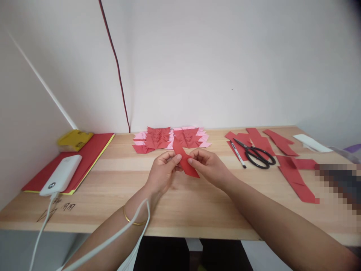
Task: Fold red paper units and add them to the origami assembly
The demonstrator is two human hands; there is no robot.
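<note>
My left hand (pixel 163 173) and my right hand (pixel 208 166) meet over the middle of the wooden table (pixel 180 210). Both pinch a red paper strip (pixel 184 160) that slants from upper left to lower right between them. The left thumb and forefinger grip its middle, the right fingers hold it from the other side. Just behind the strip lies a pile of folded red and pink paper pieces (pixel 170 138) near the wall. A gold bangle (pixel 132 220) circles my left wrist, and a white cable (pixel 113 237) runs across that forearm.
Black scissors (pixel 258 155) and a pen (pixel 238 154) lie on red paper scraps (pixel 293 171) at the right. A white power bank (pixel 61 174) rests on red sheets (pixel 84 158) at the left, beside a yellow object (pixel 73 139). A blurred patch (pixel 341 184) sits far right.
</note>
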